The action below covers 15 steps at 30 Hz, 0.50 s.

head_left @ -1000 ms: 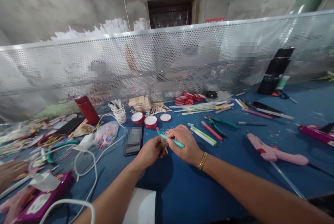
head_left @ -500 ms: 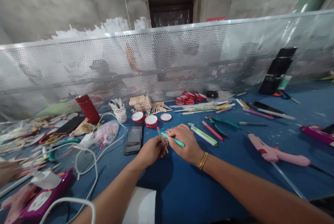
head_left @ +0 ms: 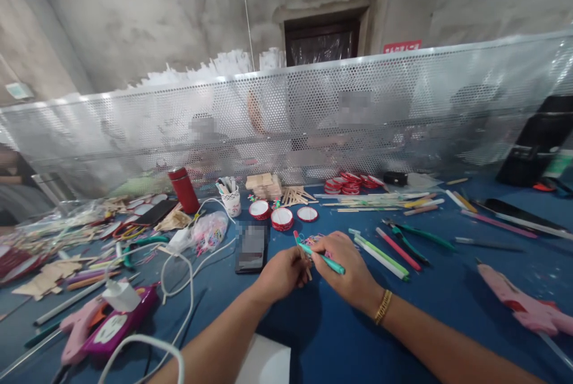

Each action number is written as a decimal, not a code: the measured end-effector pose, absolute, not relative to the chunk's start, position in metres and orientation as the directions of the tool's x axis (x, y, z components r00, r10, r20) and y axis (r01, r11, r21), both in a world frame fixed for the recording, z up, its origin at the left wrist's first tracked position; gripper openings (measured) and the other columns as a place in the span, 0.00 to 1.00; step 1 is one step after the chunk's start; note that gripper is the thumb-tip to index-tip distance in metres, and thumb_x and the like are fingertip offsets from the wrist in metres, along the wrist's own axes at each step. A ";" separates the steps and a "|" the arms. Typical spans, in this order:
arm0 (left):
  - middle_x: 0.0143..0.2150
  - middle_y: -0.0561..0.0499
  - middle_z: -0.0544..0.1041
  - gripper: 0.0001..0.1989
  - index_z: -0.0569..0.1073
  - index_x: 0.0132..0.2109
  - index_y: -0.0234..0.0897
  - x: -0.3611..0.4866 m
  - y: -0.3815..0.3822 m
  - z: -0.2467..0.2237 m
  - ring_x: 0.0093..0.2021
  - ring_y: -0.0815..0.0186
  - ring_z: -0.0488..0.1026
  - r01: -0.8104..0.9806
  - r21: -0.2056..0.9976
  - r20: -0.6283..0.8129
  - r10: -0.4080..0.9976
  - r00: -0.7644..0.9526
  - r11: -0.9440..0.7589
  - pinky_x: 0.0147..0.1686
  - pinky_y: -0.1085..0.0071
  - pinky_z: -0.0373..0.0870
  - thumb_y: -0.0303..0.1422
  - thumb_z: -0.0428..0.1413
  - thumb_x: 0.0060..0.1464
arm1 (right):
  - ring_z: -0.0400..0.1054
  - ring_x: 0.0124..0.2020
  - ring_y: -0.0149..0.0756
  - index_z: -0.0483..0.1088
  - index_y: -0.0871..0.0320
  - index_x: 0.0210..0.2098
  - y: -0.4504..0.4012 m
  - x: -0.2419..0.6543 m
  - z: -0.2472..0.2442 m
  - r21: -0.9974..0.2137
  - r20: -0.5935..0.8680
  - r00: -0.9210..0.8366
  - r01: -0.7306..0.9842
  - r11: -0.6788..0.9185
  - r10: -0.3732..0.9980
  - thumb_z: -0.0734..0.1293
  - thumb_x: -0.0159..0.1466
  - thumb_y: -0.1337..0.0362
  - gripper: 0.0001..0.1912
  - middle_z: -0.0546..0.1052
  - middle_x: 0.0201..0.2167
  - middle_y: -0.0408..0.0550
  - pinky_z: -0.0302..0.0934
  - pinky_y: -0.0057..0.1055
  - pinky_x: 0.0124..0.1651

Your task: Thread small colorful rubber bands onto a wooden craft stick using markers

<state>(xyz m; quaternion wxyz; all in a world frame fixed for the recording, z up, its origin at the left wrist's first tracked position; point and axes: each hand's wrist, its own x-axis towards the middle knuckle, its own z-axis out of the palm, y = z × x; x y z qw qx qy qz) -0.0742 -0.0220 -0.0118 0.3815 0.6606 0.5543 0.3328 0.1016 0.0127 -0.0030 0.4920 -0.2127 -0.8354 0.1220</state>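
My left hand (head_left: 285, 275) is closed around a thin wooden craft stick (head_left: 296, 235) with a red upper end. In my right hand (head_left: 348, 269), which wears a gold bracelet, is a teal marker pen (head_left: 333, 264). The marker's tip meets or nearly meets the stick; my fingers partly hide the contact. Just behind my hands lies a small heap of coloured loops (head_left: 319, 239). Several markers (head_left: 379, 257), white, green and red, lie to the right of my right hand. A dark phone (head_left: 251, 248) rests left of my left hand.
Red-rimmed round pieces (head_left: 282, 218) and wooden sticks (head_left: 297, 196) lie ahead. Green-handled pliers (head_left: 409, 239) and a pink glue gun (head_left: 514, 295) are at right. A white cable (head_left: 191, 288) loops at left beside a purple box (head_left: 123, 325). A perforated metal screen (head_left: 224, 127) borders the table.
The camera has turned left and slightly up, so the scene shifts right and down in view. Both hands keep their hold on the stick and marker, close together.
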 end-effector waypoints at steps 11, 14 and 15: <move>0.25 0.54 0.72 0.10 0.66 0.34 0.37 -0.073 -0.024 -0.007 0.22 0.72 0.67 0.514 0.854 0.006 0.989 0.148 -0.082 0.23 0.76 0.61 0.37 0.46 0.58 | 0.64 0.34 0.35 0.65 0.55 0.32 0.013 0.101 -0.003 -0.418 0.772 -0.405 0.256 0.872 0.489 0.62 0.64 0.67 0.03 0.72 0.29 0.43 0.55 0.37 0.45; 0.25 0.54 0.72 0.10 0.66 0.34 0.38 -0.073 -0.024 -0.007 0.22 0.71 0.67 0.522 0.849 0.007 0.989 0.149 -0.085 0.24 0.76 0.62 0.38 0.46 0.58 | 0.64 0.33 0.35 0.65 0.55 0.32 0.012 0.101 -0.001 -0.414 0.774 -0.406 0.256 0.873 0.486 0.62 0.63 0.67 0.03 0.72 0.29 0.43 0.55 0.36 0.44; 0.25 0.54 0.72 0.10 0.66 0.34 0.38 -0.073 -0.024 -0.006 0.22 0.71 0.67 0.523 0.848 0.009 0.989 0.150 -0.087 0.24 0.76 0.62 0.38 0.46 0.58 | 0.64 0.33 0.35 0.65 0.55 0.32 0.012 0.101 0.000 -0.414 0.775 -0.406 0.255 0.874 0.485 0.62 0.63 0.67 0.03 0.72 0.29 0.43 0.55 0.36 0.44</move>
